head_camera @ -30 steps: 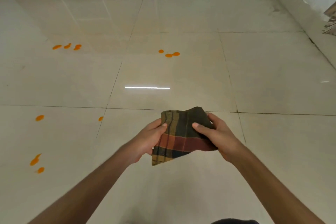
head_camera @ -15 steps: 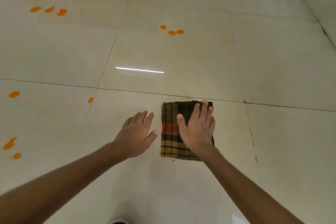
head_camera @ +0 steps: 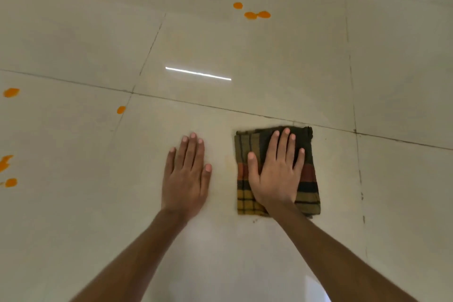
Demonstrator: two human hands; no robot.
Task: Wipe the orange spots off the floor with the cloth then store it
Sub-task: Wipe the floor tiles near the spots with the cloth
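Pressing the folded cloth flat to the floor, our right hand lies open on it with fingers spread. Our left hand rests open on the bare tile just beside it, holding nothing. No orange spots sit under the cloth: the nearest spot is off to the left, a trio lies ahead, and more dot the left edge. We judge the glossy tile the main hazard, since a flat palm could let the cloth slide or bunch, and a loose push may smear the orange rather than lift it. Our braced left hand could slip too. Only grout lines and a streak of reflected light lie between; we see no place to store the cloth
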